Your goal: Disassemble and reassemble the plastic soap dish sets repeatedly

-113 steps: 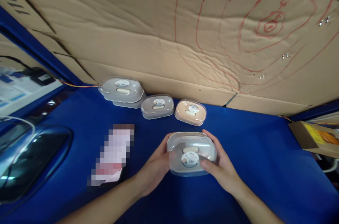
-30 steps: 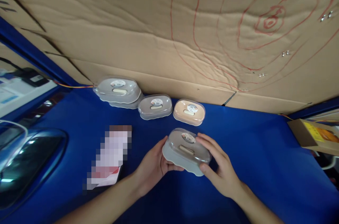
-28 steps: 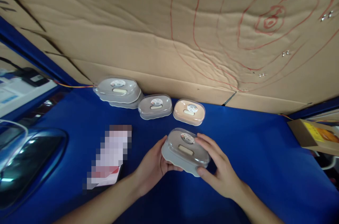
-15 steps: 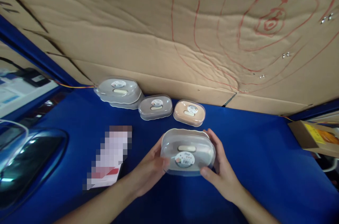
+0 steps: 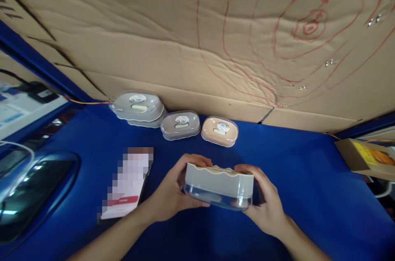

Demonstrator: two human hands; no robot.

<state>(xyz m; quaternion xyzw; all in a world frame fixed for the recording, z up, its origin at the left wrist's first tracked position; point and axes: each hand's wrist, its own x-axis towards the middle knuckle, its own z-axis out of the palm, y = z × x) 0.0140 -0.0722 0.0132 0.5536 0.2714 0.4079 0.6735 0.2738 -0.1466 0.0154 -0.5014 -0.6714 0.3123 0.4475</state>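
Note:
Between both hands is a grey plastic box [image 5: 219, 179] with a clear lid [image 5: 216, 200]. It is tipped over so that its wavy-edged base faces up and the lid points down. My left hand [image 5: 175, 189] grips its left end, fingers over the base and thumb under the lid. On the right end, my right hand [image 5: 265, 197] holds it the same way. Behind them along the cardboard stand similar boxes: a peach one [image 5: 219, 131], a grey one [image 5: 180, 125], and a stacked pair of larger pale grey ones [image 5: 138, 109].
A phone [image 5: 128, 187] with a blurred-out screen lies left of my hands on the blue tabletop [image 5: 296, 170]. Cardboard [image 5: 148, 26] with red drawn rings walls the back. A dark glossy object [image 5: 37, 195] is at far left; an open carton [image 5: 367, 160] stands at far right.
Both hands have tilted the grey box over, from its labelled lid facing me to its wavy base facing up. The fingers now lie across the base.

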